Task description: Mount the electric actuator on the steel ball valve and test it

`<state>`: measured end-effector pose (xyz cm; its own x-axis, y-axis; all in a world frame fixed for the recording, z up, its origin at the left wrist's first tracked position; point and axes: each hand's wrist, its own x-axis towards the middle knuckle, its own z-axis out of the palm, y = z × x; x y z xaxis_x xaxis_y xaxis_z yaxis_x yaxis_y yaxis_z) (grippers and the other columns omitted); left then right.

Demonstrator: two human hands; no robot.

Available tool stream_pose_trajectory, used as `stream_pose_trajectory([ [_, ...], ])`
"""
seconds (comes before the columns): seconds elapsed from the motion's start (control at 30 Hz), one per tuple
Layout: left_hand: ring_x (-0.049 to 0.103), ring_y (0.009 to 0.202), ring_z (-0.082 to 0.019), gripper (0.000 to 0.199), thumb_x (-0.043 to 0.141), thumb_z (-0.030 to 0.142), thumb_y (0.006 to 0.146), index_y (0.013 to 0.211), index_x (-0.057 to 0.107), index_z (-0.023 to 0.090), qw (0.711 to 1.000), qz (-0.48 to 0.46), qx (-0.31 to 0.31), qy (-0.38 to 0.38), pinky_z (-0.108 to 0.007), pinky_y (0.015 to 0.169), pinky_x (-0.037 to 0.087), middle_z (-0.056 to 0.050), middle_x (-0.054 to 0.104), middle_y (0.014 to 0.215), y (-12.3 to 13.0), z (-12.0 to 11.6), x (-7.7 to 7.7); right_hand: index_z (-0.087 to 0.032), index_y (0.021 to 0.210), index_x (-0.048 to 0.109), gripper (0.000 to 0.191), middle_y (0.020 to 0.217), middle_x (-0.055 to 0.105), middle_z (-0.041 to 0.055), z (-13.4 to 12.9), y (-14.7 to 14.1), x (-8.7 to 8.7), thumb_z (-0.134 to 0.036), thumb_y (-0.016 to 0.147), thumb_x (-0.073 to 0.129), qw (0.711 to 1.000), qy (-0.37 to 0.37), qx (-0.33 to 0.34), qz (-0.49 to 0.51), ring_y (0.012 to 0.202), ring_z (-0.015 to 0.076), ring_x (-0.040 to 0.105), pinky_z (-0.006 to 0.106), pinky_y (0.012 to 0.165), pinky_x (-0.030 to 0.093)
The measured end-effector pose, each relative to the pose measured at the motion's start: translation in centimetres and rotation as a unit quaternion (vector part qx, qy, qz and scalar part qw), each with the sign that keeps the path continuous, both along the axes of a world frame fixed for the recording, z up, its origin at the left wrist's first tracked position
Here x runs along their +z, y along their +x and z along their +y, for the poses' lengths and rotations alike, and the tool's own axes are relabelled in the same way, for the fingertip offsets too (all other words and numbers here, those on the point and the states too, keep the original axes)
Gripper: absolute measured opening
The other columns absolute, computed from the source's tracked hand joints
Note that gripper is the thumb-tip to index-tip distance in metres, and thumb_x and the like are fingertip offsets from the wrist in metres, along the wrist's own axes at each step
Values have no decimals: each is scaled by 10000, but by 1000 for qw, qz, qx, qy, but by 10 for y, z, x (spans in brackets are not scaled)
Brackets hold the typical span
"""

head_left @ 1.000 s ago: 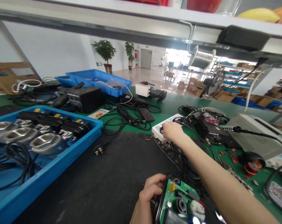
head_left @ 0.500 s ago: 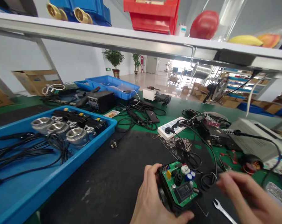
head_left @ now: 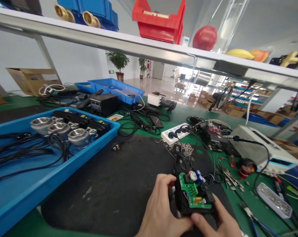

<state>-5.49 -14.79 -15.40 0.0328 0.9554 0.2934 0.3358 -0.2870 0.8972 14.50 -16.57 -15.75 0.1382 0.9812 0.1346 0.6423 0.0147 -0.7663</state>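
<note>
Between my hands, low in the frame, is a black housing (head_left: 179, 197) with a green circuit board (head_left: 192, 188) set in its open top. Blue-ended capacitors stand at the board's far edge, and a yellow component sits at the near edge. My left hand (head_left: 161, 207) is closed round the housing's left side, thumb at the near edge. On the right and near sides, my right hand (head_left: 219, 219) grips the same housing, its thumb beside the left one. The underside of the housing is hidden. Below it lies a black mat (head_left: 124, 174).
At left, a blue tray (head_left: 99, 149) holds metal-bodied valves (head_left: 79, 136) and black cables. Ahead are a power strip (head_left: 175, 133) and scattered small nuts (head_left: 186, 149). Pliers (head_left: 249, 212), a tray of small parts (head_left: 274, 200) and a bench instrument (head_left: 262, 144) stand right. A shelf (head_left: 129, 34) crosses overhead.
My right hand has come in from the right and taken hold of the housing. The housing has turned, so the yellow component now faces me. The head view has shifted slightly.
</note>
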Motion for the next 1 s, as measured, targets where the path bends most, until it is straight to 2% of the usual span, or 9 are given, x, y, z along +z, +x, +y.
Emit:
stream_pose_trajectory([
  [0.07,572,1226,-322,1102,901,197,469,1427,358,223,999,-3,-45,-2,-451,1041,531,-124,487,1386,-10,16,13,-171,1224,721,681,1177,733,103,3,2,6,-562,668,771,1000,-10,8,8,1075,269,730,304,907,624],
  [0.1,541,1278,-337,1139,910,223,470,1458,345,214,996,3,-90,1,-471,1090,496,-141,460,1435,-13,23,19,-161,1253,709,716,1208,722,107,4,1,9,-568,666,769,1000,-23,5,10,1107,272,719,314,942,614],
  [0.17,582,1215,-325,983,907,257,494,1370,465,197,986,12,-166,-5,-457,1064,509,-126,544,1348,-17,36,28,-148,1295,685,774,1263,698,112,8,-2,14,-590,665,766,998,-58,2,18,1164,278,692,335,996,591],
  [0.27,654,1061,-273,723,891,296,580,1216,565,191,979,-26,-195,-60,-389,950,551,-77,673,1170,-18,54,35,-163,1332,659,763,1299,678,105,18,-5,25,-658,753,700,994,-96,6,41,1177,256,674,323,1016,565],
  [0.37,679,1011,-270,671,918,393,602,1152,605,170,969,-95,-199,-109,-366,894,556,-60,728,1083,-19,74,30,-215,1328,654,674,1284,681,68,34,-8,36,-696,859,592,992,-108,31,56,1138,204,675,271,984,546],
  [0.5,685,982,-281,608,854,502,719,1132,617,125,966,-136,-170,-138,-379,853,552,-93,737,1057,-22,98,9,-212,1257,673,626,1161,712,49,55,-12,45,-703,884,567,991,-99,54,78,1027,162,693,239,946,537],
  [0.7,684,1056,-283,657,841,514,752,1196,549,129,958,-157,-191,-145,-380,908,538,-109,719,1145,-25,98,-5,-252,1153,700,533,1041,721,12,56,-11,47,-696,885,576,995,-87,35,44,944,123,702,174,856,548],
  [0.83,675,1061,-263,654,855,473,741,1195,504,161,959,-153,-218,-103,-370,936,522,-94,712,1167,-26,86,0,-287,1079,732,435,1025,731,9,41,-1,64,-651,861,638,999,12,-4,-51,917,127,719,137,733,570],
  [1.0,648,1005,-265,772,901,450,607,1199,478,191,974,-60,-217,3,-376,907,536,-83,660,1116,-24,73,-1,-319,1032,732,278,927,707,15,27,5,98,-529,851,712,966,170,92,-173,701,95,677,130,593,566],
])
